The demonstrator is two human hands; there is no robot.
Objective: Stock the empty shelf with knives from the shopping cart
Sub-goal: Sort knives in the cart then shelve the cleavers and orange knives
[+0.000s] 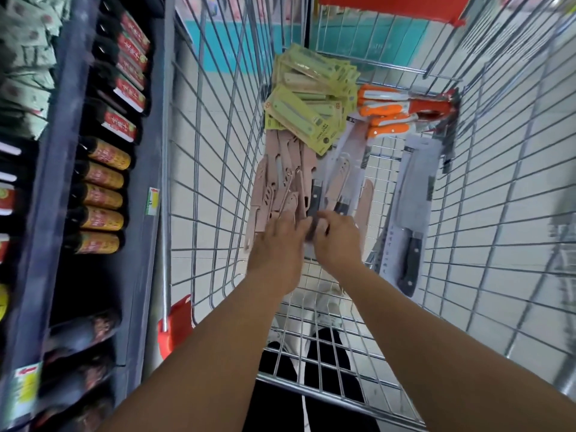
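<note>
Reaching into the shopping cart (pixel 218 126), I have both hands on the knives (pixel 314 169): left hand (pixel 277 241) flat, fingers straight, on pink sheathed ones; right hand (pixel 338 236) curled round a dark-handled one. Stock appears largely unloaded; the empty shelf is not identifiable.

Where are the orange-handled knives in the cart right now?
In the head view, the orange-handled knives lie at the cart's far right end, just right of the green packaged knives.
</note>
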